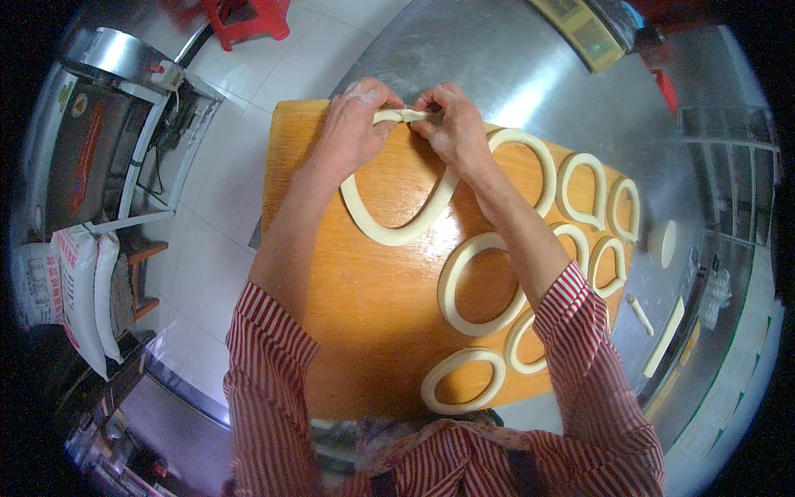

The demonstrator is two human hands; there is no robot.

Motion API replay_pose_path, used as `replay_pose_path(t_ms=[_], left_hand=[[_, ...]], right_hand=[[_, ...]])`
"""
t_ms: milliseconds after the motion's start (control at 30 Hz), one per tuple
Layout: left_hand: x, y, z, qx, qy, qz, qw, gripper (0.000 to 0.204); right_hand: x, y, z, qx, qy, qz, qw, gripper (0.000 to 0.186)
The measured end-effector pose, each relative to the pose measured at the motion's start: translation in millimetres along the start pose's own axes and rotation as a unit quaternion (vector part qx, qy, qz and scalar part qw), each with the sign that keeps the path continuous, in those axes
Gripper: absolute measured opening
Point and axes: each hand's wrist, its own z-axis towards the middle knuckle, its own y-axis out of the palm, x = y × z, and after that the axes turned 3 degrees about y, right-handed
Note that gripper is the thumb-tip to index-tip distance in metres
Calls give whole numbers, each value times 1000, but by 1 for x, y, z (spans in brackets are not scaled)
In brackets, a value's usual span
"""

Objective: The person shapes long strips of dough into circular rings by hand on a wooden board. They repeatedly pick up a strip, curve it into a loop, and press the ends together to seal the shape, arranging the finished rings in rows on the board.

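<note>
Near the far edge of the wooden board (356, 331), both hands pinch the meeting ends of a pale dough rope (397, 236). The rope curves toward me in a large loop lying on the board. My left hand (358, 124) has its fingers closed on one end, and my right hand (454, 124) grips the other just beside it. A flattened, uneven joint shows between the fingertips. Several dough rings lie to the right, among them a big one (448, 286) in the middle and another (431, 391) at the near edge. My right forearm partly covers some rings.
The board rests on a steel table (447, 50). A yellowish box (584, 37) stands at the far side. To the right are a white bowl (661, 243) and a small dough piece (640, 316). White sacks (81, 290) and a red stool (248, 29) stand left.
</note>
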Motion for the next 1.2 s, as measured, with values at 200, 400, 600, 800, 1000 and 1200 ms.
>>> replay_pose_path(t_ms=[200,400,600,800,1000,1200], left_hand=[[-2,1,0,-6,4,-15,1000,32],[3,-8,5,-59,-69,-51,995,32],[0,0,7,-24,-56,-32,998,24],[4,3,8,-11,-57,5,998,28],[1,-10,2,-62,-92,-131,985,43],[5,-2,-8,36,-2,-2,999,47]], right_hand=[[6,-2,5,-16,-77,-44,996,24],[4,-5,6,-43,-105,-66,991,21],[-3,-3,4,-40,-102,-96,989,20],[1,-1,9,-42,-106,-108,988,21],[-3,-4,17,-68,4,-12,998,29],[2,-3,8,-19,-29,-10,999,34]])
